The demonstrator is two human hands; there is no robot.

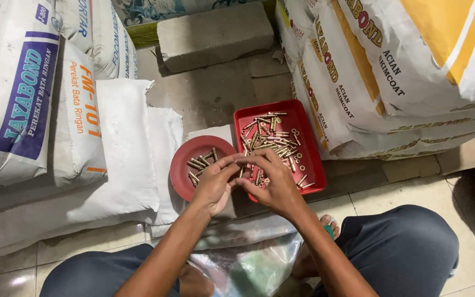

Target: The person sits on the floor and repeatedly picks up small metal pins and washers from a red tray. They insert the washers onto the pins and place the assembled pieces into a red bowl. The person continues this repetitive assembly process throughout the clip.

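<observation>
Stacked white sacks fill the left side; a second stack of white and yellow sacks fills the right, just beside the trays. A grey concrete block lies behind on the floor. A clear plastic bag lies between the person's knees. A red rectangular tray holds loose brass-coloured bolts and small nuts; a round red plate, touching its left side, holds a few more. Left hand and right hand meet above both, fingertips pressed together, pinching one small bolt; the hands partly hide the tray's near edge.
</observation>
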